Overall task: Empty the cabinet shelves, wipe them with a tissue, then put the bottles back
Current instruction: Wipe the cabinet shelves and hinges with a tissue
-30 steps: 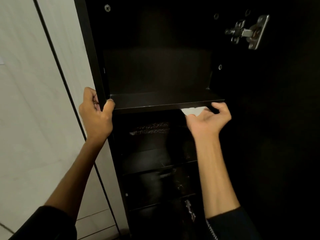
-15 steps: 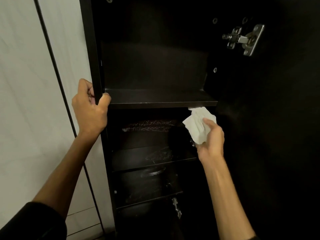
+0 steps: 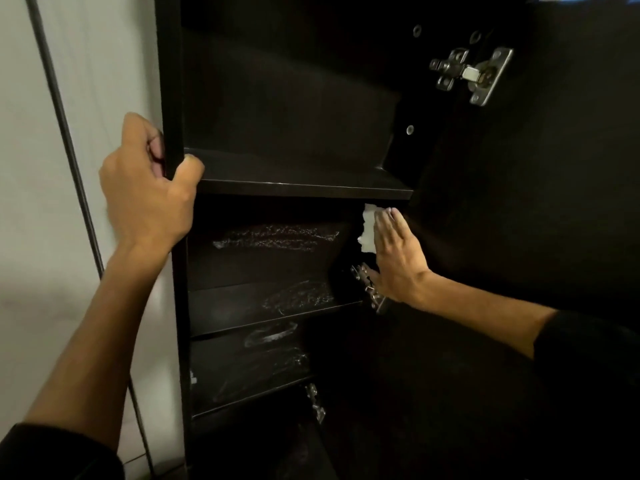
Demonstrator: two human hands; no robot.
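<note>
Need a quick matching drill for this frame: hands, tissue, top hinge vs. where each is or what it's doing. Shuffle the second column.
Things:
1. left hand
2. right hand
3. tissue
4. top hinge

States:
A. white, just under the right end of the top shelf
B. silver, upper right on the open door
C. grips the cabinet's left front edge
D. flat fingers press the tissue to the cabinet's right inner wall

Pairs: 1-C, 2-D, 3-A, 4-B

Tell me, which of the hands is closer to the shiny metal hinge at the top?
The right. The right hand presses a white tissue against the cabinet's inner right side, below the top hinge. The left hand grips the cabinet's left edge, across the shelf from it.
</note>
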